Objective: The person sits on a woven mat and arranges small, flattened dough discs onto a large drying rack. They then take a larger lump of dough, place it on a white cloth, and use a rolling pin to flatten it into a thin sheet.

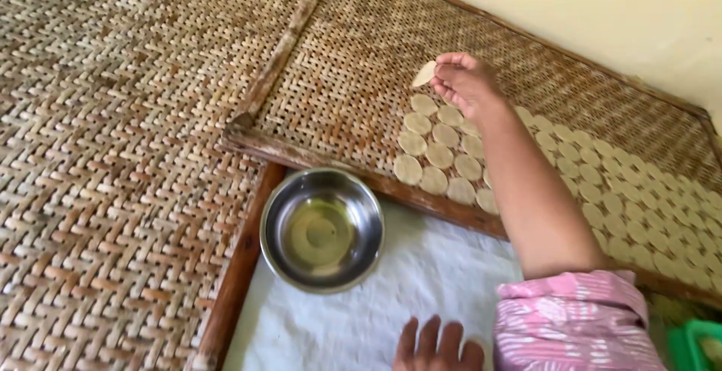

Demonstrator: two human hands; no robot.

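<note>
Head view: right hand (465, 81) outstretched, grip pinching a pale disc (423, 74) above woven tray (338, 77); left hand (436, 345) flat, released.

Glossy steel bowl (322, 229), rough woven cane tray (353, 62), matt white cloth (421, 281).

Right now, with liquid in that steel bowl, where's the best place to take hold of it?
Grip the steel bowl by its rolled rim, at the near edge beside the left hand. It sits upright on the white cloth holding shallow liquid, so lift it level, probably.
</note>
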